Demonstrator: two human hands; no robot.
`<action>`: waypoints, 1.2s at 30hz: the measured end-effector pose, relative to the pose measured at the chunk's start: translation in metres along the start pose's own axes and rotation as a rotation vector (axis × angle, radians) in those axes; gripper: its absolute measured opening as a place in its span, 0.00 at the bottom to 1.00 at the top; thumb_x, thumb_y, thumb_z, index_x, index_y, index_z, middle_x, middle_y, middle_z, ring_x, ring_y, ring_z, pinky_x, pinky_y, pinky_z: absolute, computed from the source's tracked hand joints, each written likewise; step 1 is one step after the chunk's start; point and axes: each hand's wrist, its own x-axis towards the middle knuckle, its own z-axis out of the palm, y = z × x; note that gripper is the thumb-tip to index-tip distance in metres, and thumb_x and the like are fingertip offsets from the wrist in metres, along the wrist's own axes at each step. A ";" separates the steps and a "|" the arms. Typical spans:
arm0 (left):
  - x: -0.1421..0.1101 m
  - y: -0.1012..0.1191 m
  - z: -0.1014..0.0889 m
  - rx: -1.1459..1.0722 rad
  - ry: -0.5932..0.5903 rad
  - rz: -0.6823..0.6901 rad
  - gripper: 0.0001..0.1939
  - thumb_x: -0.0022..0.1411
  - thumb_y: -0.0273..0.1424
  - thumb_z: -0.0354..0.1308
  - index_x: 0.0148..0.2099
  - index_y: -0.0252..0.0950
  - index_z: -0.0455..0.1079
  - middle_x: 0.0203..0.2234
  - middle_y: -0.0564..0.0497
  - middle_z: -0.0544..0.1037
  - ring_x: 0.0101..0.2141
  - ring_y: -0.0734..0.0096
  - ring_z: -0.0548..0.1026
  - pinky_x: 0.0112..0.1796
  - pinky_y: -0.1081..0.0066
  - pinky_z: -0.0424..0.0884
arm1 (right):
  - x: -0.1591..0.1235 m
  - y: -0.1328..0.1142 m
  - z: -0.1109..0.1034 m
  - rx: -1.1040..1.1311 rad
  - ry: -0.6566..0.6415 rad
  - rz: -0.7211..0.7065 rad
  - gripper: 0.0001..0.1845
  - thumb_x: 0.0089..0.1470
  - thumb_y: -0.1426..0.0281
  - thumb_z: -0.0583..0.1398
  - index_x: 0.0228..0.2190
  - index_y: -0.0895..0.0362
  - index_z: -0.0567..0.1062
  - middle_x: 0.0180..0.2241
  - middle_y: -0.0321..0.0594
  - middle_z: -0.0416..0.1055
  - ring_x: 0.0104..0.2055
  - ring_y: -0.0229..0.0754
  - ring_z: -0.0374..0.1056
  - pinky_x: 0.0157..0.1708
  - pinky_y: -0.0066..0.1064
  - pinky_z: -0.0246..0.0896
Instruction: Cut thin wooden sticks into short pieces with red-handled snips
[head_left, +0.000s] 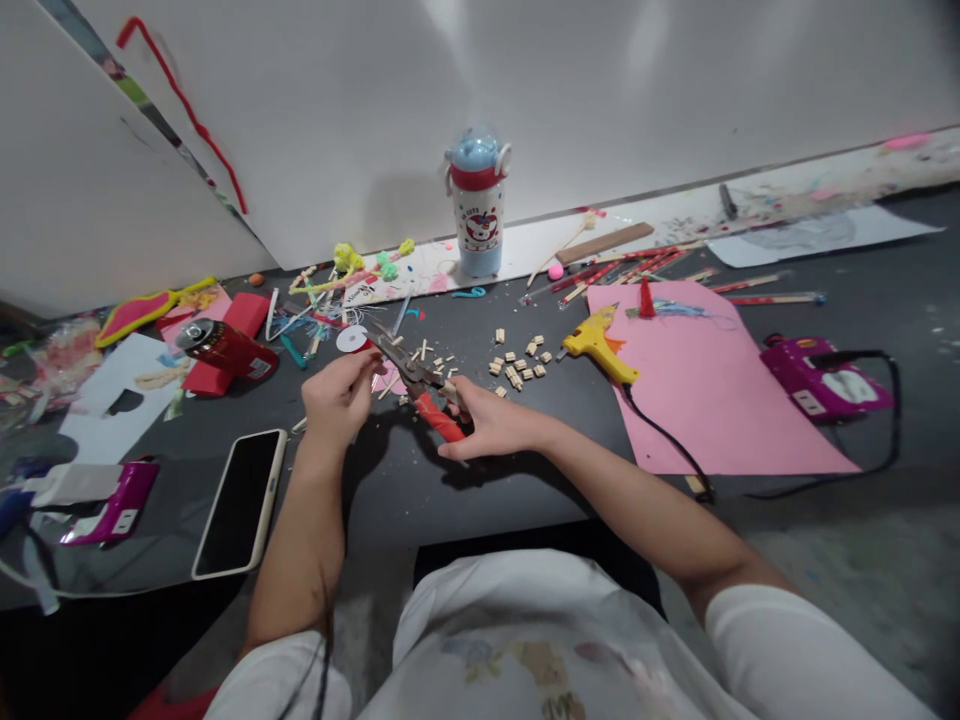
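Observation:
My right hand (499, 420) is wrapped round the red handles of a pair of pliers (409, 372), whose metal jaws point up and to the left. Close to those jaws, my left hand (337, 395) is closed in a pinch; whatever its fingertips hold is too small to make out. Short pieces of wooden stick (514, 377) lie in small clusters to the right of the pliers, and thin loose bits (424, 350) are scattered just behind the jaws. A white paper disc (351, 339) rests beyond my left fingers.
A yellow glue gun (600, 345) lies partly on pink paper (705, 400) at right, its cord trailing forward. Behind stands a water bottle (478, 205). At left are a tilted red can (229, 350), a phone (240, 500) and a purple power strip (120, 505); another power strip (825, 378) is far right.

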 end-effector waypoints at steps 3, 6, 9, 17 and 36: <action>0.001 0.002 -0.001 -0.025 -0.012 -0.007 0.11 0.59 0.32 0.54 0.39 0.35 0.76 0.29 0.49 0.80 0.31 0.71 0.77 0.35 0.74 0.70 | 0.000 0.000 -0.001 -0.022 -0.002 0.004 0.36 0.42 0.55 0.64 0.47 0.59 0.58 0.41 0.43 0.63 0.40 0.41 0.63 0.40 0.35 0.62; 0.002 0.002 -0.002 -0.035 -0.027 0.024 0.11 0.60 0.31 0.54 0.40 0.35 0.76 0.29 0.49 0.81 0.30 0.73 0.77 0.34 0.76 0.70 | 0.000 0.002 -0.001 -0.048 0.001 0.017 0.36 0.41 0.54 0.65 0.46 0.59 0.58 0.42 0.44 0.63 0.40 0.42 0.63 0.41 0.36 0.63; 0.001 -0.001 -0.002 -0.020 -0.040 0.040 0.11 0.60 0.31 0.54 0.41 0.35 0.76 0.29 0.49 0.81 0.30 0.73 0.77 0.33 0.76 0.70 | 0.000 0.003 -0.001 -0.047 -0.005 0.016 0.37 0.41 0.54 0.65 0.47 0.59 0.58 0.42 0.44 0.64 0.40 0.42 0.64 0.40 0.35 0.63; -0.001 -0.003 -0.001 0.067 -0.080 0.064 0.12 0.62 0.32 0.52 0.42 0.35 0.75 0.31 0.48 0.80 0.32 0.72 0.77 0.35 0.75 0.69 | 0.001 -0.001 -0.003 -0.092 -0.035 0.094 0.32 0.42 0.52 0.63 0.41 0.58 0.59 0.36 0.40 0.64 0.34 0.39 0.62 0.33 0.33 0.60; -0.010 0.037 0.036 -0.694 -0.488 -0.140 0.30 0.59 0.51 0.52 0.56 0.34 0.66 0.49 0.41 0.74 0.46 0.60 0.74 0.44 0.63 0.71 | 0.008 0.003 0.000 0.225 0.173 0.059 0.23 0.45 0.59 0.63 0.39 0.58 0.62 0.33 0.35 0.63 0.34 0.38 0.61 0.37 0.33 0.60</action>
